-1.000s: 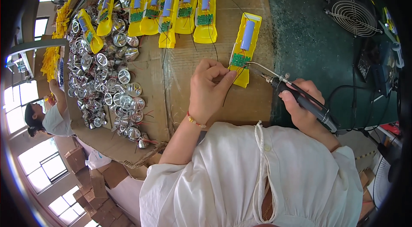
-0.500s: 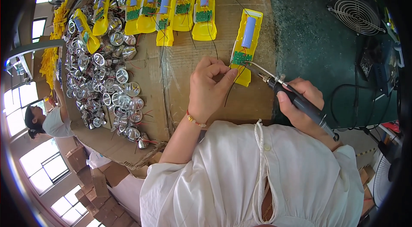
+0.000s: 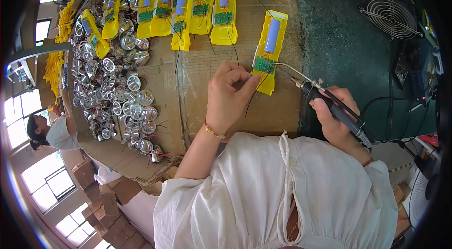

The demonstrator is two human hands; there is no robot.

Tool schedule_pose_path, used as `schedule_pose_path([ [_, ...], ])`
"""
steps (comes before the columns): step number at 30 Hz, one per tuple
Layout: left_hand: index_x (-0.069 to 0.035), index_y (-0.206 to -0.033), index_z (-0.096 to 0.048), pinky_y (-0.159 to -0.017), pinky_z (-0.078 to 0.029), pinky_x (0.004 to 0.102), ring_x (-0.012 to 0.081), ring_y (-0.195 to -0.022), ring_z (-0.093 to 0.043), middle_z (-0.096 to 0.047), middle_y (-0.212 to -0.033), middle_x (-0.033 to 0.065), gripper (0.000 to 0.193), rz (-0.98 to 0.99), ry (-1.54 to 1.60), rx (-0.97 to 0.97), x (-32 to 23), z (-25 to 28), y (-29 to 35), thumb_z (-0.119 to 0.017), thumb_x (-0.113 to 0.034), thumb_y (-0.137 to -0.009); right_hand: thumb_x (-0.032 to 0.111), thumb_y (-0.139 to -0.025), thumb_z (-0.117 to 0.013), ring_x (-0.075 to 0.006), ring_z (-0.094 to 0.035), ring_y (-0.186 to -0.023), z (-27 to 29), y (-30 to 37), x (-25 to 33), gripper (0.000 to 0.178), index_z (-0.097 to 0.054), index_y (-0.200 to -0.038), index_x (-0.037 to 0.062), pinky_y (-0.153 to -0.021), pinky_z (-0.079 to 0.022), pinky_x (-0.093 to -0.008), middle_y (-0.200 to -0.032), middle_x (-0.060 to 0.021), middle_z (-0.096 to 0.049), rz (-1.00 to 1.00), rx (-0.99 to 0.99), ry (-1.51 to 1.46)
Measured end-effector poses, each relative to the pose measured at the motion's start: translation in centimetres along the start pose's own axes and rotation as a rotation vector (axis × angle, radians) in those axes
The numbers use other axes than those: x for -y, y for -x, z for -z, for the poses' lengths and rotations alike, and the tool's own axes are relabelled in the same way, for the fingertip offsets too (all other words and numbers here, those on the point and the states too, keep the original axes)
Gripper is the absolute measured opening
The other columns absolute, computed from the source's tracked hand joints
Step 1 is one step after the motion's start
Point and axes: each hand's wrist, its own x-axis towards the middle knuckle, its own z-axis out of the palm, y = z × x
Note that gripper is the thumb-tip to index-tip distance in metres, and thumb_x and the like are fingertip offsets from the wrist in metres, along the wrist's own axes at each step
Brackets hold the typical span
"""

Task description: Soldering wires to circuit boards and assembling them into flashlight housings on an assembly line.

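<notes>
Soldering iron [image 3: 336, 111] has shifted right near green board [image 3: 263, 65], any lettering illegible.

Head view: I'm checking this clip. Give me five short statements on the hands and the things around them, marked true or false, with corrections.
1. The right hand holds a soldering tool with a dark handle. True.
2. The left hand wears a glove. False: it is bare, with a beaded bracelet at the wrist.
3. A blue cylinder lies in the yellow casing nearest the hands. True.
4. The silver reflector cups are piled to the right of that casing. False: they are piled to its left.
5. The circuit board in that casing is red. False: it is green.
</notes>
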Motion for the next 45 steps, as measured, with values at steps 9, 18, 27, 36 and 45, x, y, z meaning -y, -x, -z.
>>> schedule_pose_path([
  [9, 0.001, -0.078, -0.066, -0.057, -0.042, 0.0265, 0.0160, -0.064, -0.053, -0.055, -0.078, 0.0076, 0.010, -0.118, -0.032, -0.035, 1.0, -0.2, 0.1, -0.068, -0.009, -0.075, 0.004, -0.081, -0.059, -0.0139, -0.058, -0.066, -0.4, 0.1, -0.6, 0.014, -0.051, -0.090, -0.0035, -0.059, -0.049, -0.0256, -0.077, -0.0120, -0.059, -0.022, 0.018, -0.067],
  [18, -0.001, -0.076, -0.067, -0.055, -0.043, 0.0279, 0.0170, -0.060, -0.053, -0.053, -0.074, 0.0077, 0.010, -0.082, -0.124, 0.035, -0.4, 0.1, -0.9, -0.069, -0.010, -0.074, 0.010, -0.079, -0.066, -0.0067, -0.055, -0.058, -1.9, -0.6, -0.8, 0.018, -0.055, -0.087, -0.0012, -0.053, -0.044, -0.0215, -0.068, -0.0049, -0.061, -0.068, -0.114, -0.182],
  [27, -0.001, -0.075, -0.067, -0.055, -0.042, 0.0280, 0.0171, -0.059, -0.052, -0.052, -0.071, 0.0075, 0.010, -0.098, -0.160, 0.025, -0.6, 0.0, -1.1, -0.068, -0.012, -0.074, 0.008, -0.080, -0.065, -0.0078, -0.058, -0.058, -2.2, -0.9, -0.9, 0.016, -0.054, -0.086, -0.0017, -0.054, -0.046, -0.0219, -0.066, -0.0057, -0.062, -0.069, -0.114, -0.131],
  [36, -0.002, -0.075, -0.067, -0.054, -0.042, 0.0276, 0.0166, -0.058, -0.052, -0.052, -0.072, 0.0070, 0.011, -0.065, -0.172, 0.016, -0.6, 0.1, -1.1, -0.068, -0.013, -0.075, 0.008, -0.082, -0.062, -0.0138, -0.061, -0.067, -0.9, 0.1, -0.9, 0.017, -0.052, -0.091, -0.0027, -0.060, -0.049, -0.0255, -0.076, -0.0113, -0.064, -0.036, -0.136, -0.213],
  [45, 0.001, -0.082, -0.067, -0.053, -0.045, 0.0233, 0.0070, -0.060, -0.058, -0.062, -0.064, 0.0062, 0.015, 0.158, 0.080, -0.145, -1.9, 0.1, 0.6, -0.066, -0.014, -0.079, 0.009, -0.080, -0.065, -0.0094, -0.057, -0.059, 2.3, 0.8, -2.5, 0.016, -0.054, -0.087, -0.0012, -0.055, -0.046, -0.0225, -0.072, -0.0084, -0.063, -0.054, -0.272, -0.173],
])
